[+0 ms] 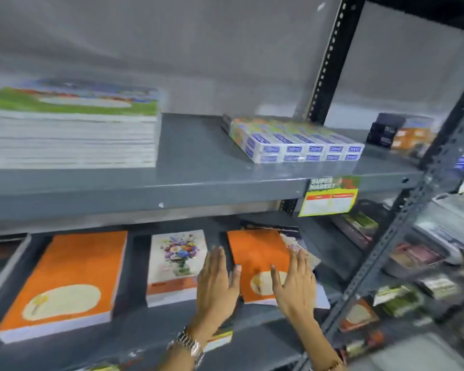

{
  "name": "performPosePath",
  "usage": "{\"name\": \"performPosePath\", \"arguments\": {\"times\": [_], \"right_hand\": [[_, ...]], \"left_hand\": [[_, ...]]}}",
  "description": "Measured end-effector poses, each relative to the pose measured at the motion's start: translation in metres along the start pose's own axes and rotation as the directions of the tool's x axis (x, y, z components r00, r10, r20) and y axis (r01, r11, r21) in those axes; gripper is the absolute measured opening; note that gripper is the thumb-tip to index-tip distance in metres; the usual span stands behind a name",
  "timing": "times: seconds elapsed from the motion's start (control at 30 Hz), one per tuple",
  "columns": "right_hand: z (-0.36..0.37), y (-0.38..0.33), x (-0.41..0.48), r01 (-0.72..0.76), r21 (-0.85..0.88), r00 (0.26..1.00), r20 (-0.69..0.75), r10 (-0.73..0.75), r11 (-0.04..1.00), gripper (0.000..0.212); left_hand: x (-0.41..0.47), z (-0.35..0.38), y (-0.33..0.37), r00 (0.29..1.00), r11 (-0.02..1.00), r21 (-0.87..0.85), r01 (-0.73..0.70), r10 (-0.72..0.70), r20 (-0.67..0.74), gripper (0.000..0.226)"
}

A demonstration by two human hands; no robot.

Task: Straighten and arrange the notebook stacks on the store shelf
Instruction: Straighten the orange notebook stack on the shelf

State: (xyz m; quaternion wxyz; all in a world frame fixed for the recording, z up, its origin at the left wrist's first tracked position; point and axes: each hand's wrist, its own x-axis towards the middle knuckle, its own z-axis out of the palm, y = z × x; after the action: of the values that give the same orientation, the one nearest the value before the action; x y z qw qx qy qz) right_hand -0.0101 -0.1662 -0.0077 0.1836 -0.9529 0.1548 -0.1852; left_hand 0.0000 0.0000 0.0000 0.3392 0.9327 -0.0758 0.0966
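Note:
On the lower shelf [134, 325] lie three notebook stacks. A large orange stack [65, 279] sits at the left, a floral-cover stack [176, 261] in the middle, and a smaller orange stack [257, 255] at the right, skewed over other covers beneath it. My left hand [217, 285] is flat against the left edge of that right orange stack, fingers spread. My right hand [295, 282] rests on its right side, fingers apart. Neither hand grips anything. A tall stack with green covers [70, 129] stands on the upper shelf at the left.
The upper shelf [198, 162] also carries a block of small blue-and-white boxes [292, 140] and dark and orange boxes [402, 132] at the far right. A yellow supermarket price tag [330, 196] hangs on its front edge. A black upright [330, 60] and a neighbouring rack of goods [423, 263] stand to the right.

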Motion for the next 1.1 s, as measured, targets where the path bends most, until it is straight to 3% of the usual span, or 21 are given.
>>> {"name": "performPosePath", "arguments": {"times": [0.07,0.2,0.37,0.47,0.53,0.7,0.87,1.1], "right_hand": [[0.006,0.016,0.018,-0.114,0.018,0.98,0.165,0.109,0.993,0.084],[0.018,0.046,0.045,-0.164,-0.045,0.911,0.377,0.169,0.985,0.079],[0.023,0.055,0.058,-0.211,-0.084,0.871,0.435,0.227,0.974,0.065],[0.028,0.056,0.068,-0.273,-0.079,0.845,0.456,0.278,0.959,0.058],[0.027,0.056,0.075,-0.354,-0.068,0.815,0.466,0.344,0.933,0.063],[0.028,0.065,0.085,-0.533,0.055,0.721,0.553,0.418,0.844,0.088],[0.022,0.072,0.082,-0.59,0.178,0.718,0.562,0.411,0.788,0.076],[0.026,0.072,0.054,-0.605,0.081,0.689,0.552,0.47,0.792,0.091]], "left_hand": [[0.018,0.021,0.011,0.975,0.982,-0.101,0.162,-0.144,0.17,0.068],[0.046,0.057,0.023,0.917,0.95,-0.078,0.304,-0.269,0.295,0.076],[0.066,0.08,0.022,0.828,0.832,-0.196,0.52,-0.433,0.358,0.083],[0.078,0.089,0.013,0.764,0.707,-0.301,0.64,-0.545,0.346,0.075],[0.084,0.091,0.005,0.731,0.675,-0.291,0.678,-0.578,0.363,0.069],[0.077,0.077,0.006,0.771,0.744,-0.258,0.617,-0.504,0.389,0.037],[0.064,0.065,0.009,0.831,0.813,-0.271,0.515,-0.395,0.392,0.055],[0.064,0.053,0.02,0.833,0.811,-0.296,0.505,-0.368,0.414,0.071]]}}
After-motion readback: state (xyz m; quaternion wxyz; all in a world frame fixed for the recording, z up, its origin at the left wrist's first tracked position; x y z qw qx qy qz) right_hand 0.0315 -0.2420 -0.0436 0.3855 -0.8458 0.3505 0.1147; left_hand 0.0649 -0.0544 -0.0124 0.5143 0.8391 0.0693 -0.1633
